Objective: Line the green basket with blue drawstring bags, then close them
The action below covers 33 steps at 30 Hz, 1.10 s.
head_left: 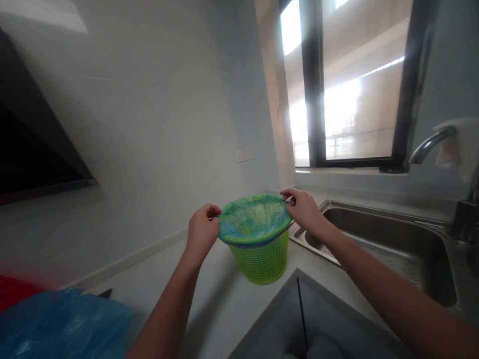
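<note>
A green mesh basket [262, 262] stands upright on the white counter in front of me. A thin blue-green plastic bag [258, 219] lines its inside and folds out over the rim. At the left of the rim, my left hand [202, 227] pinches the bag's edge between thumb and fingers. On the opposite side my right hand [302, 207] is closed on the bag's edge in the same way, by the far right of the rim. The fingertips of both hands are partly hidden.
A steel sink [389, 244] with a curved faucet [432, 144] lies to the right. Blue plastic bags [67, 324] and something red [18, 291] sit at the lower left. The tiled wall with a socket [244, 155] rises behind the counter [215, 289]; grey cabinet doors [277, 324] are below.
</note>
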Tool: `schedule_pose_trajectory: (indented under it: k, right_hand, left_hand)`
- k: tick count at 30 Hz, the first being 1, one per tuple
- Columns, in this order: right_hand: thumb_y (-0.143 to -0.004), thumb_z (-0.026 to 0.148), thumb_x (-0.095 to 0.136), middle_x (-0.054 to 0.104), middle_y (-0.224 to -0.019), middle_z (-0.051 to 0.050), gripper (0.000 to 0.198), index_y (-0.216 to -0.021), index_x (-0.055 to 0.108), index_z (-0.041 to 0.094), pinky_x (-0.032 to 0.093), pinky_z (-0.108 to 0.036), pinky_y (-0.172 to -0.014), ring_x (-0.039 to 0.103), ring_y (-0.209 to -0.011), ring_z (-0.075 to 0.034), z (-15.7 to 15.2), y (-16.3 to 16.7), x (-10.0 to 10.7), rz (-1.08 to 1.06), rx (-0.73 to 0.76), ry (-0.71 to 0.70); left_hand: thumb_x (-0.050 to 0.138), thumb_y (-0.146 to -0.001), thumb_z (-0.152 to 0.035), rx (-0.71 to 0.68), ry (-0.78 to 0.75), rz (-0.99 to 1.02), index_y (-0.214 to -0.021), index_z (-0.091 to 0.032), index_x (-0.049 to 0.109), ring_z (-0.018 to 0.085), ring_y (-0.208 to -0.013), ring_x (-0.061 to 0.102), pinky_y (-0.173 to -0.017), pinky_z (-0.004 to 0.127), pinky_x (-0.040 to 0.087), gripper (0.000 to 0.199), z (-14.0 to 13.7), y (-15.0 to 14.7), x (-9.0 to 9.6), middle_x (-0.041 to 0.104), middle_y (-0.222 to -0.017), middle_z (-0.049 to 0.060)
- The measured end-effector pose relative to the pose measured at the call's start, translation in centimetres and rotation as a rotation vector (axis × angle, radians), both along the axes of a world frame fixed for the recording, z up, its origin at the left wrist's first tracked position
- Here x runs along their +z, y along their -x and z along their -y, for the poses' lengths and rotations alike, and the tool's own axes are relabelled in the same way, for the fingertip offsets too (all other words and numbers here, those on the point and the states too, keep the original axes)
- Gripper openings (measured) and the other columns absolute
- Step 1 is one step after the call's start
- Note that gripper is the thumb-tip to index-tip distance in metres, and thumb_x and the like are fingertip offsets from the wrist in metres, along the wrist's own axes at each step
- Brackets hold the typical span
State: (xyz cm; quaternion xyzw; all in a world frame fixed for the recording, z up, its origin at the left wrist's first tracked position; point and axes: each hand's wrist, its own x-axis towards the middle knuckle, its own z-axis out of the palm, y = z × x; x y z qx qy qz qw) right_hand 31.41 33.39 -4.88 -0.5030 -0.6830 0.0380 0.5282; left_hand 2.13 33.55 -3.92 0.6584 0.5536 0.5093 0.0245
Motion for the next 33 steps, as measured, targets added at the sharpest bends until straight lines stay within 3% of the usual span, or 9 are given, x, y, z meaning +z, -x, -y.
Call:
schedule_pose_trajectory:
  k: [5,10,15,17,19,22,24,29,33]
  right_hand:
    - [-0.070,0.008,0.058,0.073,-0.103,-0.009,0.037,-0.106,0.067,0.015,0.054,-0.031,-0.078,0.069,-0.085,-0.019,-0.9,0.1,-0.3,-0.305,0.175,0.117]
    - [-0.071,0.007,0.056,0.069,-0.117,-0.013,0.038,-0.107,0.062,0.015,0.051,-0.034,-0.097,0.067,-0.109,-0.021,-1.7,0.2,-0.8,-0.417,0.312,0.113]
    - [-0.077,0.021,0.058,0.059,-0.134,-0.015,0.042,-0.119,0.057,0.015,0.050,-0.037,-0.097,0.062,-0.115,-0.024,-2.2,-0.2,-1.0,-0.357,0.107,0.131]
    - [-0.081,0.028,0.056,0.062,-0.127,-0.017,0.034,-0.112,0.060,0.014,0.051,-0.036,-0.090,0.063,-0.109,-0.025,-2.1,-0.6,-0.8,-0.319,-0.020,0.216]
    - [-0.084,0.034,0.053,0.070,-0.107,-0.015,0.024,-0.094,0.064,0.014,0.051,-0.033,-0.077,0.065,-0.094,-0.024,-1.7,-1.1,-0.5,-0.264,-0.008,0.364]
    - [-0.083,0.039,0.056,0.071,-0.079,-0.012,0.029,-0.068,0.063,0.015,0.045,-0.026,-0.055,0.063,-0.067,-0.018,-0.9,-2.3,0.1,-0.227,0.203,0.646]
    - [-0.081,0.040,0.061,0.070,-0.074,-0.012,0.029,-0.065,0.063,0.015,0.044,-0.024,-0.049,0.061,-0.059,-0.016,-0.3,-3.1,0.5,-0.226,0.327,0.793]
    - [-0.075,0.039,0.075,0.070,-0.086,-0.010,0.026,-0.083,0.070,0.015,0.051,-0.022,-0.050,0.065,-0.066,-0.015,0.4,-4.2,0.6,-0.171,0.649,1.001]
    - [-0.073,0.034,0.078,0.064,-0.079,-0.003,0.026,-0.085,0.068,0.014,0.048,-0.016,-0.048,0.060,-0.062,-0.009,-0.4,-3.9,-0.2,-0.298,0.711,1.029]
  left_hand:
    - [0.047,-0.067,-0.011,0.035,-0.048,0.033,-0.077,-0.020,0.062,0.020,-0.080,0.066,-0.073,0.029,0.048,0.020,0.4,-0.8,0.0,0.070,-0.083,0.005]
    - [0.052,-0.073,-0.018,0.113,0.021,0.038,-0.081,-0.021,0.063,0.021,-0.073,0.067,-0.066,0.029,0.045,0.014,1.7,-1.1,0.9,0.071,-0.078,0.004]
    - [0.054,-0.078,-0.027,0.245,0.000,-0.026,-0.083,-0.023,0.064,0.022,-0.071,0.066,-0.065,0.031,0.042,0.011,4.2,-0.7,2.7,0.070,-0.076,0.003]
    - [0.056,-0.079,-0.030,0.315,-0.016,-0.080,-0.081,-0.023,0.063,0.024,-0.075,0.065,-0.069,0.033,0.041,0.010,4.0,0.0,3.1,0.071,-0.082,0.004]
    - [0.058,-0.077,-0.032,0.319,-0.008,-0.024,-0.079,-0.023,0.062,0.026,-0.081,0.064,-0.071,0.034,0.041,0.010,2.7,1.1,2.8,0.070,-0.087,0.006]
    - [0.061,-0.069,-0.030,0.125,0.163,0.431,-0.079,-0.022,0.061,0.024,-0.084,0.062,-0.068,0.031,0.042,0.013,-0.6,2.7,1.3,0.068,-0.089,0.007]
    - [0.058,-0.067,-0.030,0.025,0.297,0.564,-0.077,-0.020,0.062,0.023,-0.076,0.062,-0.063,0.031,0.045,0.015,-2.5,3.3,0.0,0.068,-0.083,0.008]
    - [0.064,-0.062,-0.028,-0.337,0.625,0.674,-0.071,-0.014,0.069,0.025,-0.070,0.065,-0.069,0.038,0.055,0.017,-3.6,2.7,-2.2,0.071,-0.076,0.013]
    - [0.069,-0.062,-0.024,-0.543,0.700,0.779,-0.073,-0.014,0.071,0.023,-0.070,0.066,-0.071,0.035,0.057,0.015,-3.4,2.1,-2.5,0.072,-0.075,0.012]
